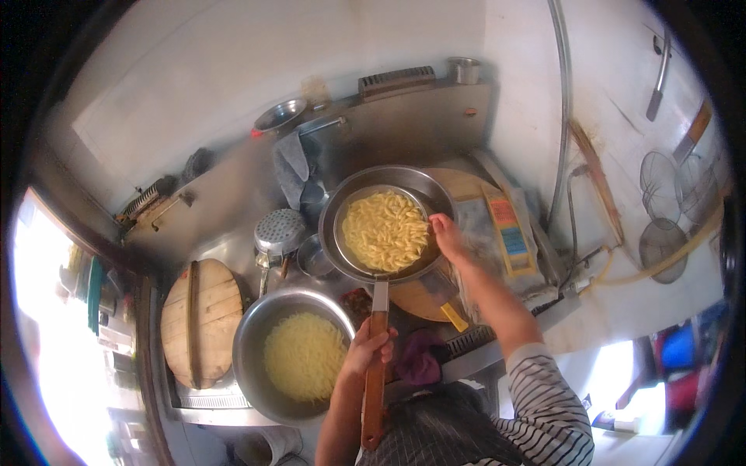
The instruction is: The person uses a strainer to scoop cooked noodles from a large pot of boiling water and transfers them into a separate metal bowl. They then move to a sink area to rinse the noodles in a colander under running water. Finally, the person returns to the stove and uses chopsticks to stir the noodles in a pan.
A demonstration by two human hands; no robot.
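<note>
Yellow strips of cut food (386, 230) are heaped in a round metal strainer (342, 247) that is held over a dark pan (404, 175) on the counter (233, 203). The strainer's long wooden handle (374, 373) is gripped by the left hand (368, 346), whose fingers are closed around it near the metal neck. The right hand (446, 234) is laid on the strainer's right rim, fingers touching the strips at the edge; whether anything is pinched there cannot be told. Just below and to the left, a steel bowl (250, 342) is seen, with more of the same yellow strips (304, 356) lying in its bottom. A round wooden lid (201, 321) is set to the left of the bowl, and a perforated metal ladle (280, 231) rests above it. A wooden board (463, 185) lies under the pan's far side. Wire skimmers (662, 210) are hung on the wall at the right.
</note>
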